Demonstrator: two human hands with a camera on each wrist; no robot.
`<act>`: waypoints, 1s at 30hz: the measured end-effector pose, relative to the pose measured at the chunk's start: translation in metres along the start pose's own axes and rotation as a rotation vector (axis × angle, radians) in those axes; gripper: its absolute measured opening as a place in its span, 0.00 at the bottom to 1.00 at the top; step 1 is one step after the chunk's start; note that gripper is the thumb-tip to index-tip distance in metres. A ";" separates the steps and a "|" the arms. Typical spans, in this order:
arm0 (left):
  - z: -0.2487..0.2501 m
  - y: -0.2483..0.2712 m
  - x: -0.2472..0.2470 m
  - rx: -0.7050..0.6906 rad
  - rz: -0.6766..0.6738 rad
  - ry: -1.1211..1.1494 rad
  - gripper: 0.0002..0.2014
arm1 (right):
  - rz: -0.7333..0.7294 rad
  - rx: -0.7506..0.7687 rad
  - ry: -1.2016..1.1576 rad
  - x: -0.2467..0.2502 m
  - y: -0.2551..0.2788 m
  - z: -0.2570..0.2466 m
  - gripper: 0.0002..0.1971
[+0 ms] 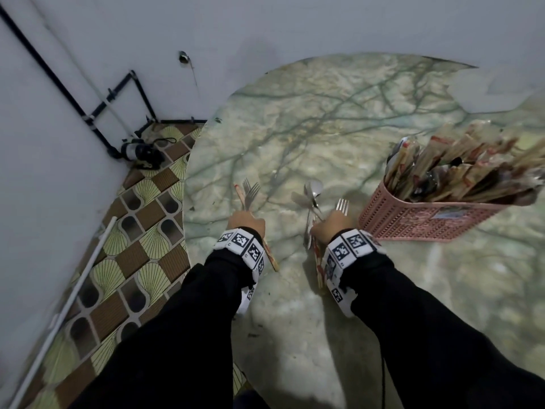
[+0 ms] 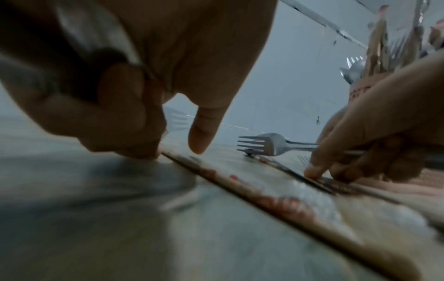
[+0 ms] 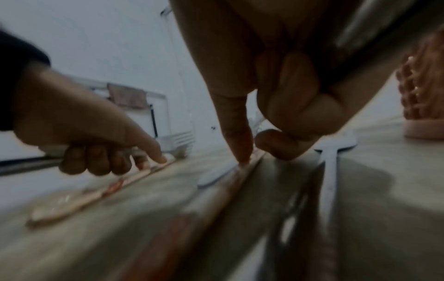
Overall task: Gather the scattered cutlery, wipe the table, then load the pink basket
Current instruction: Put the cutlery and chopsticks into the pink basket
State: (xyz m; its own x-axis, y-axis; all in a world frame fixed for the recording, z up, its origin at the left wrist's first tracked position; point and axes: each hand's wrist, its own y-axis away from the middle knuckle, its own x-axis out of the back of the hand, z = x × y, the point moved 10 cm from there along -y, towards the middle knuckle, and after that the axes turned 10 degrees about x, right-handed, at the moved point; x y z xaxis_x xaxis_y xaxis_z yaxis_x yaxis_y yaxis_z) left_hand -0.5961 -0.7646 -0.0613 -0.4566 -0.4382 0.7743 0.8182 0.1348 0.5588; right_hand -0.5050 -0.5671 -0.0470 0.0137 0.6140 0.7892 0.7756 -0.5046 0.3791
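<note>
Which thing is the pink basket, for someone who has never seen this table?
Start at the round marble table. On its right side, just beyond the right hand, stands the pink basket. It is the only container there, with pink lattice walls, crammed with wrapped chopsticks and cutlery.

Black sleeves (image 1: pixel 188 335), white wristbands (image 1: pixel 241 246) with seemingly square black-and-white markers.

This looks like a small eatery or a plain home dining corner. A round marble-patterned counter (image 1: pixel 339 119) stands against bare white walls (image 1: pixel 88 39). To the right of the right hand (image 1: pixel 331 224), a pink basket (image 1: pixel 413 219) is crammed with paper-wrapped chopsticks (image 1: pixel 460 160) and spoons. Left of the left hand (image 1: pixel 246 221), brown and cream patterned floor tiles (image 1: pixel 132 261) run under black pipes (image 1: pixel 67 93) and a small pump (image 1: pixel 138 150).
</note>
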 end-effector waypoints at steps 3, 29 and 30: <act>0.001 0.000 -0.005 -0.024 0.017 -0.052 0.20 | 0.009 0.055 0.068 -0.006 0.001 -0.009 0.15; 0.049 0.038 -0.007 -0.279 -0.052 0.275 0.18 | 0.083 0.060 -0.057 0.029 0.017 0.000 0.15; 0.052 0.041 -0.009 -0.278 -0.066 0.299 0.19 | 0.089 0.056 -0.067 0.029 0.017 0.004 0.15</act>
State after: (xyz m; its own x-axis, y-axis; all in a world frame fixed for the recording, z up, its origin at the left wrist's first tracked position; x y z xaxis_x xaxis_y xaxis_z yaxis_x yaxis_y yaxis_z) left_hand -0.5762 -0.7088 -0.0301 -0.4231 -0.6826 0.5959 0.8725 -0.1295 0.4712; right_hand -0.4895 -0.5553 -0.0192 0.1246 0.6088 0.7835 0.8037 -0.5250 0.2802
